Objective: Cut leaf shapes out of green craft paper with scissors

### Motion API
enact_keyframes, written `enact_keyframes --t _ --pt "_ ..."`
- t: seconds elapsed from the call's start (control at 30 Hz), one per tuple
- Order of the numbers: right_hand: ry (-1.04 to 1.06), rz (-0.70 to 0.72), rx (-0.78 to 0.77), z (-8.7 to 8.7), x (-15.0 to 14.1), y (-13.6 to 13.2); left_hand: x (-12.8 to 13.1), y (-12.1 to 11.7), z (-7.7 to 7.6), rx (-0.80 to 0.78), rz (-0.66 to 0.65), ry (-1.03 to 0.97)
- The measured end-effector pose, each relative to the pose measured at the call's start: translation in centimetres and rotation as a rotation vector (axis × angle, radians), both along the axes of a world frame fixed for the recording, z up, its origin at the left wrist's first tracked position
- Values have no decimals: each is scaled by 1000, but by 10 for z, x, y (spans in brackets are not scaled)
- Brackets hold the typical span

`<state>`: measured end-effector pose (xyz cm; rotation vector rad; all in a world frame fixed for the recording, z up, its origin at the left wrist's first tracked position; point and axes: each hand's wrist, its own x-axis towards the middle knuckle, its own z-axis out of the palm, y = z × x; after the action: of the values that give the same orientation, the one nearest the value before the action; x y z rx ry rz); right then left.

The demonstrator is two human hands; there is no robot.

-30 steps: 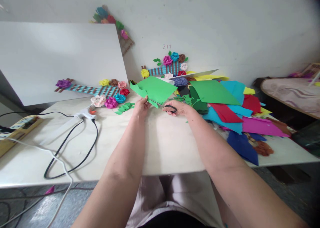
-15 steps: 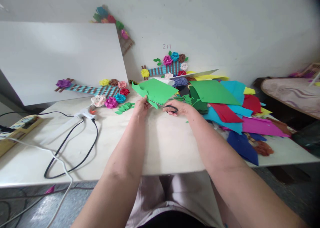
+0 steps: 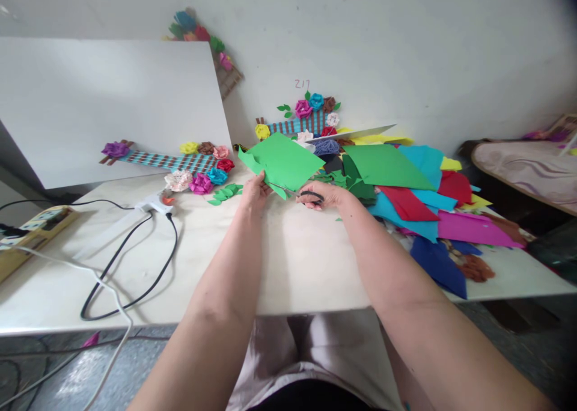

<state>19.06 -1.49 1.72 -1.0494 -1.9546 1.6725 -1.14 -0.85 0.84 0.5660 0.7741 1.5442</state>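
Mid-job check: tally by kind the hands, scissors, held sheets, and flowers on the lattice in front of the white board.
Hands (left hand, right hand): 2
Scissors: 1
Green sheet, held: 1
Flowers on that lattice: 8
Total: 12

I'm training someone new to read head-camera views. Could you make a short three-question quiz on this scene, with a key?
1. Short answer: Which tool is in the person's right-hand grip?
2. True or false: Small, pointed, green paper-like leaf shapes lie to the left of the left-hand grip.
3. Fill in the blank: The left-hand grip holds the near edge of a ____.

Key:
1. Slim metal scissors with black looped handles.
2. True.
3. Flat, bright-green, paper-like sheet.
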Motion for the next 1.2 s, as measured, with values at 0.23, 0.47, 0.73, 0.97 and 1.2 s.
enact_keyframes --t 0.23,0.47,0.73,0.97,1.2 --pt "-95 -23 8 4 -1 -6 0 0 0 -8 1 -27" --pt "-132 -26 50 4 -1 -8 1 -2 2 -32 -16 -15" --pt "-155 -79 103 3 -4 -9 2 -2 1 -42 -47 -9" --pt "-141 -99 96 3 -5 -11 1 -1 0 -47 -52 -26" --pt "-104 -59 91 2 -5 -7 1 -1 0 -56 -48 -7"
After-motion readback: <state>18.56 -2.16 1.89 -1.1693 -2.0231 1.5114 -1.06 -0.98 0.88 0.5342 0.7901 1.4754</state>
